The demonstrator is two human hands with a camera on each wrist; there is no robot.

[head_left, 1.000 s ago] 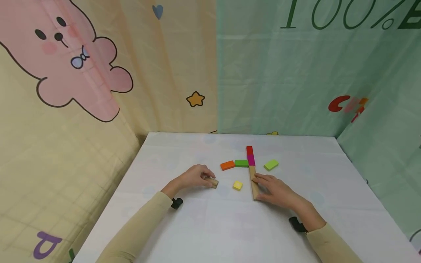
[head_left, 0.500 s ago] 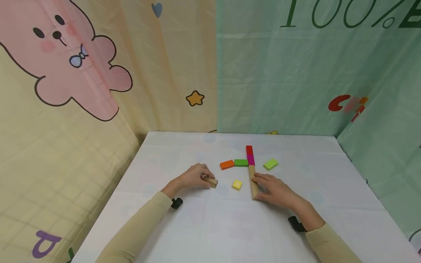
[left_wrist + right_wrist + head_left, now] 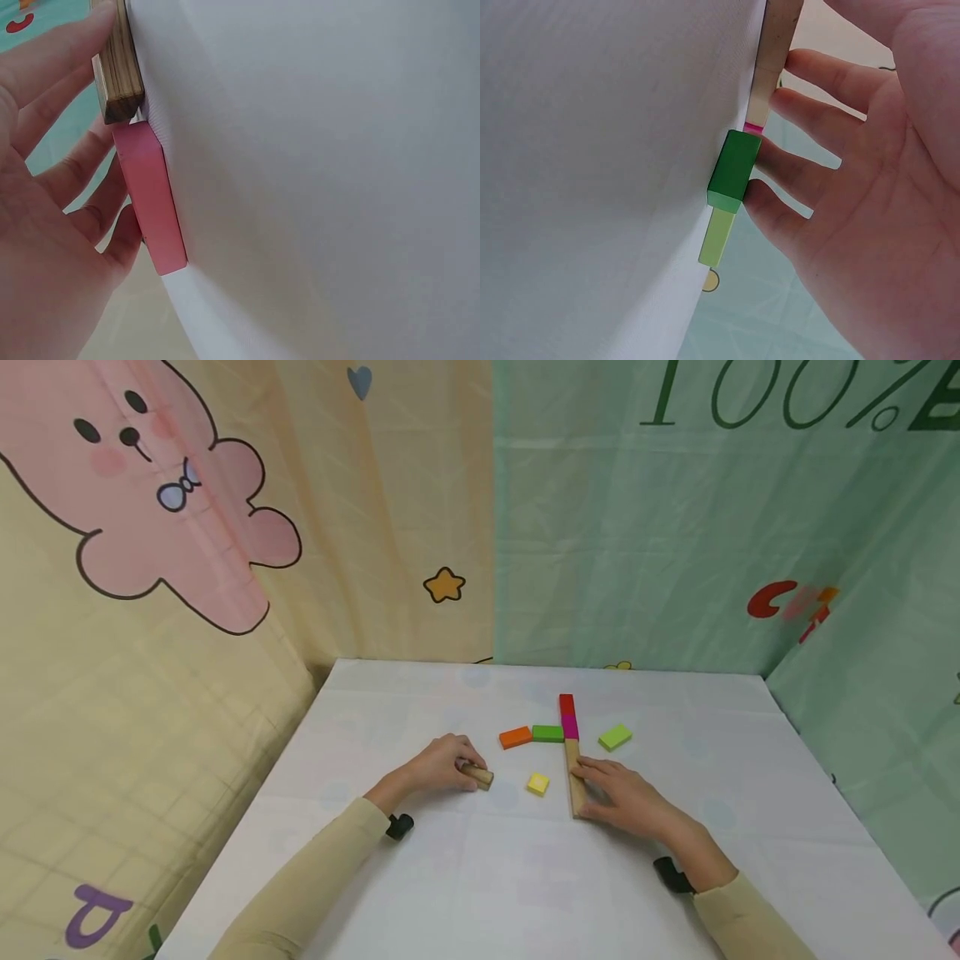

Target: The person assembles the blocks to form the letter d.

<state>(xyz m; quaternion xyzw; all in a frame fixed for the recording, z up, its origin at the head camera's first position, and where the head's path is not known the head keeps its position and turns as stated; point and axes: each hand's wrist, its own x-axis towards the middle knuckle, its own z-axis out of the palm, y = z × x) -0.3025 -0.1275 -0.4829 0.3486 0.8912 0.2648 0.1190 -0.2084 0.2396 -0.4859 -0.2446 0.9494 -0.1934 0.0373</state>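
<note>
Left hand point(image 3: 441, 763) pinches wood block point(image 3: 481, 775); strip point(image 3: 575, 789) lies right, long axis away from us; right hand point(image 3: 626, 799) nearer, spread, touching it.

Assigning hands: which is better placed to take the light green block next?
Likely the right hand: it's closer to the light green block, though touching the wooden strip. The left hand is farther and pinches a wooden block.

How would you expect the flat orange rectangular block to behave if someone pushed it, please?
The flat orange rectangular block would probably slide rather than tip, as it lies low. Its straight edges suggest stiffness. Pushed rightward, it might nudge the green rectangular block, which its end seems to meet.
</note>
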